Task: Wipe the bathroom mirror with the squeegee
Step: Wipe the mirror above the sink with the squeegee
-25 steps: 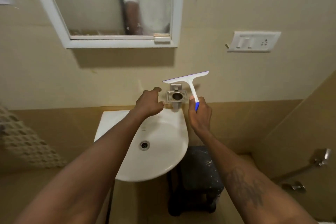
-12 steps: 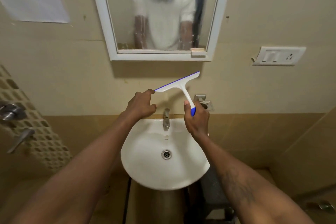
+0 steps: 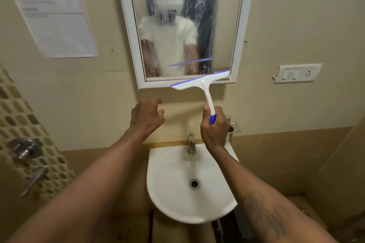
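Observation:
A white-framed mirror [image 3: 225,25] hangs on the wall above the sink, its glass streaked with white foam. My right hand [image 3: 214,128] grips the blue end of a white squeegee [image 3: 201,83]. The squeegee's blue-edged blade is tilted and overlaps the mirror's bottom frame at its right half. My left hand [image 3: 147,117] hovers left of the squeegee, below the mirror, fingers loosely apart and holding nothing.
A white sink [image 3: 177,199] with a metal tap [image 3: 191,145] sits directly below my hands. A paper notice [image 3: 51,12] hangs on the wall at left, a switch plate [image 3: 296,74] at right. Metal shower valves [image 3: 25,150] stick out at far left.
My right hand has lifted the squeegee from in front of the wall below the mirror up to the mirror's bottom edge. My left hand has let go of the blade tip. The view has tilted upward.

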Motion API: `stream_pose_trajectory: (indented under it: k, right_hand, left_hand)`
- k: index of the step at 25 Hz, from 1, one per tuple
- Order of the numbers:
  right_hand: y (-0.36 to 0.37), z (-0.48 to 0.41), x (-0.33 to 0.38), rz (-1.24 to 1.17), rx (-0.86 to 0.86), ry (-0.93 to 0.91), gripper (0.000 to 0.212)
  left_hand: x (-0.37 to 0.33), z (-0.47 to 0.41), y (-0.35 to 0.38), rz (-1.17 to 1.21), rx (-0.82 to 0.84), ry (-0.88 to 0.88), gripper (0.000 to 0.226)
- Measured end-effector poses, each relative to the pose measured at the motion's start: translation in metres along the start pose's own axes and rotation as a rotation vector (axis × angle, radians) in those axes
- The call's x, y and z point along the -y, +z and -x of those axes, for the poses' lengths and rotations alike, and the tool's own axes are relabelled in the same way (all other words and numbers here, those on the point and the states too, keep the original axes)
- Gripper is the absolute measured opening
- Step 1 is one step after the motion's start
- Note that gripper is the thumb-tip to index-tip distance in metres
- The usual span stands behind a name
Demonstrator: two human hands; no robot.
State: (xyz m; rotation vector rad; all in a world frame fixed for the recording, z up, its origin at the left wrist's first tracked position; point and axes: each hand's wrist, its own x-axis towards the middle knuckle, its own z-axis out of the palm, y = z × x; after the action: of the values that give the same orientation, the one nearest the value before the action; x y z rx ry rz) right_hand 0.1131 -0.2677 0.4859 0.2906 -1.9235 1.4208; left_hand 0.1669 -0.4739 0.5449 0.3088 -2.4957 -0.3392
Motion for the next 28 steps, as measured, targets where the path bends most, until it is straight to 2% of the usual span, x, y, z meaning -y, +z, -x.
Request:
stream_pose_trajectory:
  k: [4, 9, 12, 17, 21, 24, 28]
  right_hand:
    - [0.002, -0.037, 0.025, -0.058, -0.053, -0.067, 0.039]
    - [0.002, -0.09, 0.059, -0.144, -0.062, -0.154, 0.021]
    - [0.005, -0.118, 0.074, -0.17, -0.078, -0.199, 0.015]
    - [0.012, -0.165, 0.109, -0.173, -0.147, -0.173, 0.018]
    - [0.017, -0.21, 0.15, -0.151, -0.24, -0.175, 0.032]
    - [0.023, -0.241, 0.177, -0.153, -0.247, -0.208, 0.039]
    - [0.032, -0.276, 0.201, -0.142, -0.274, -0.219, 0.036]
  left_hand:
    - [-0.011, -0.018, -0.034, 0.006, -0.124, -0.015, 0.036]
    - [-0.036, -0.047, -0.077, 0.025, -0.265, 0.0, 0.024]
    - [-0.044, -0.065, -0.099, 0.033, -0.37, 0.005, 0.029]
    - [-0.044, -0.098, -0.13, 0.013, -0.465, 0.05, 0.03]
    - [-0.042, -0.124, -0.153, 0.017, -0.517, 0.083, 0.03]
    - [-0.042, -0.143, -0.171, 0.007, -0.555, 0.11, 0.029]
    - [-0.053, -0.167, -0.189, 0.017, -0.573, 0.146, 0.026]
